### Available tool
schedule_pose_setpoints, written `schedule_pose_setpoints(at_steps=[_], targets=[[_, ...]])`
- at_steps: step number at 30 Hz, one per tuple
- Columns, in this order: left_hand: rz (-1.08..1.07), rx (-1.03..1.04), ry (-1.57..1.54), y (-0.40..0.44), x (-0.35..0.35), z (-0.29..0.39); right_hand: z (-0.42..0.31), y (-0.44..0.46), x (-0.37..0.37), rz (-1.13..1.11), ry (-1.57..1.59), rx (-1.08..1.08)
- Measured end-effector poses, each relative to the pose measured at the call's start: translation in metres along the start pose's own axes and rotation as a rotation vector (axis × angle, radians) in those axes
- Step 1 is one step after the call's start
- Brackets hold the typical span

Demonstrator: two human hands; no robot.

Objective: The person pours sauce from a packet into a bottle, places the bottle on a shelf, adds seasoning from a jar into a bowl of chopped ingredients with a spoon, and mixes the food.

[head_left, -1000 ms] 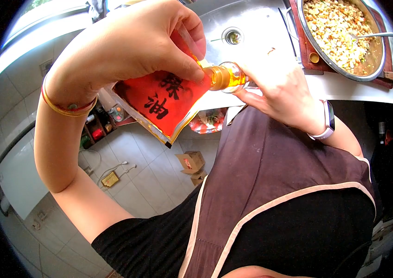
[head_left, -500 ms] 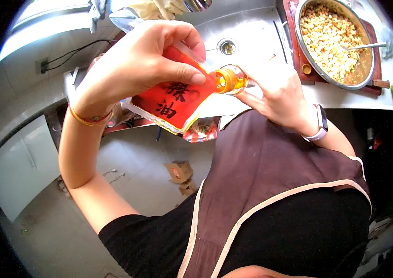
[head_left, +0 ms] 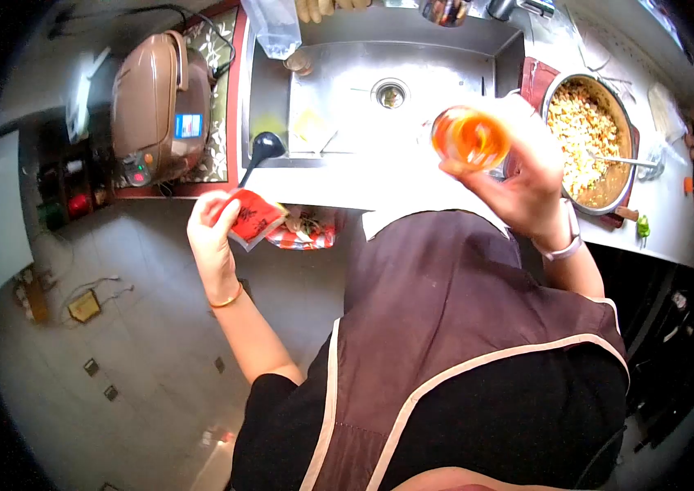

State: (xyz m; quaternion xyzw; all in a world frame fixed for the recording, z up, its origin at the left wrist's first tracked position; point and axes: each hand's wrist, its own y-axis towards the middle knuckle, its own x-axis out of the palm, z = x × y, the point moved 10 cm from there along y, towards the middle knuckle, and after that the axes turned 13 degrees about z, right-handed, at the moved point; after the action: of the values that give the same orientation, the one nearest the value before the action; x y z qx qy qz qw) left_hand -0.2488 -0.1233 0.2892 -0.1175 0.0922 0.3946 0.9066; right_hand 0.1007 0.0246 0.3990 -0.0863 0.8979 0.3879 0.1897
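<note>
My left hand pinches a red packet with dark characters, held low at the counter's front edge on the left. Just above it lies a black ladle at the sink's near rim. In my right hand is a small glass bottle with orange-red liquid, seen from above and slightly blurred, over the sink's near right corner. Packet and bottle are well apart. To the right stands a large metal pot of chopped food with a spoon in it.
A brown rice cooker stands left of the steel sink. A plastic bag hangs at the sink's back left. Below the counter's edge is a red-and-white bag. A green pepper lies near the pot.
My left hand has moved left and down with the packet, away from the bottle. My right hand has moved right with the bottle, whose mouth is turned up. The view has shifted, showing the rice cooker.
</note>
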Motion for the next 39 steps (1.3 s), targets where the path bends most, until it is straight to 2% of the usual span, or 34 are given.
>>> schedule_pose_setpoints(at_steps=[4,5,8,10,12,13,14,15,16,18,19,20,22,24,25,26,28,29,30,31,32,33,34,36,37,38,39], targets=[[0.516,-0.060,-0.010,-0.018,-0.116,-0.146,0.032,0.025,0.004,-0.060,0.164,0.268],[0.623,-0.088,-0.017,-0.028,-0.128,-0.171,0.036,0.030,0.005,-0.043,0.268,0.417],[0.899,-0.173,0.077,-0.048,-0.139,-0.224,0.050,0.052,-0.005,-0.063,0.314,0.465],[0.952,-0.133,0.072,-0.042,-0.141,-0.273,0.044,0.071,-0.008,-0.072,0.309,0.341],[0.973,-0.242,-0.060,-0.041,-0.122,-0.301,0.050,0.081,-0.014,-0.070,0.284,0.275],[0.924,-0.292,-0.086,-0.035,-0.112,-0.317,0.041,0.087,-0.011,-0.074,0.294,0.230],[0.851,-0.346,-0.254,-0.032,-0.100,-0.336,0.032,0.088,-0.008,-0.052,0.324,0.234],[0.707,-0.422,-0.451,-0.031,-0.072,-0.325,0.018,0.090,-0.003,-0.031,0.353,0.238],[0.742,-0.376,-0.467,-0.034,-0.065,-0.303,0.022,0.089,-0.003,-0.031,0.286,0.238],[0.868,-0.315,-0.356,-0.039,-0.079,-0.314,0.019,0.087,-0.004,-0.013,0.202,0.169],[0.867,-0.352,-0.241,-0.041,-0.088,-0.329,0.029,0.084,-0.010,0.007,0.137,0.193],[0.934,-0.416,-0.081,-0.053,-0.093,-0.307,0.038,0.081,-0.016,0.025,0.073,0.218],[0.919,-0.413,-0.180,-0.044,-0.111,-0.406,0.050,0.073,-0.012,0.014,0.184,0.272],[0.856,-0.534,-0.342,-0.051,-0.095,-0.378,0.058,0.065,-0.002,0.015,0.167,0.341],[0.745,-0.537,-0.503,-0.046,-0.085,-0.387,0.047,0.064,0.006,-0.003,0.176,0.308],[0.742,-0.538,-0.503,-0.047,-0.086,-0.381,0.052,0.059,0.008,-0.015,0.150,0.315],[0.782,-0.316,0.001,-0.048,-0.103,-0.346,0.042,0.052,0.023,-0.047,0.145,0.330],[0.725,-0.297,0.216,-0.043,-0.106,-0.333,0.038,0.047,0.029,-0.078,0.151,0.342],[0.887,-0.325,0.330,-0.050,-0.119,-0.332,0.035,0.044,0.034,-0.110,0.174,0.317],[1.054,-0.192,0.407,-0.061,-0.120,-0.289,0.037,0.038,0.037,-0.138,0.156,0.334],[1.066,-0.065,0.511,-0.059,-0.122,-0.269,0.037,0.035,0.040,-0.164,0.133,0.351],[1.107,-0.019,0.262,-0.057,-0.121,-0.255,0.029,0.035,0.044,-0.182,0.147,0.342],[1.117,0.047,0.329,-0.057,-0.117,-0.225,0.021,0.033,0.050,-0.200,0.158,0.337],[0.950,0.165,0.157,-0.046,-0.079,-0.142,0.017,0.029,0.056,-0.221,0.164,0.318],[0.774,0.207,0.078,-0.037,-0.051,-0.107,0.016,0.027,0.060,-0.228,0.140,0.322],[0.594,0.243,-0.002,-0.033,-0.019,-0.073,0.012,0.024,0.066,-0.224,0.256,0.324],[0.422,0.425,0.099,-0.039,0.018,-0.020,0.005,0.024,0.069,-0.254,0.156,0.230]])
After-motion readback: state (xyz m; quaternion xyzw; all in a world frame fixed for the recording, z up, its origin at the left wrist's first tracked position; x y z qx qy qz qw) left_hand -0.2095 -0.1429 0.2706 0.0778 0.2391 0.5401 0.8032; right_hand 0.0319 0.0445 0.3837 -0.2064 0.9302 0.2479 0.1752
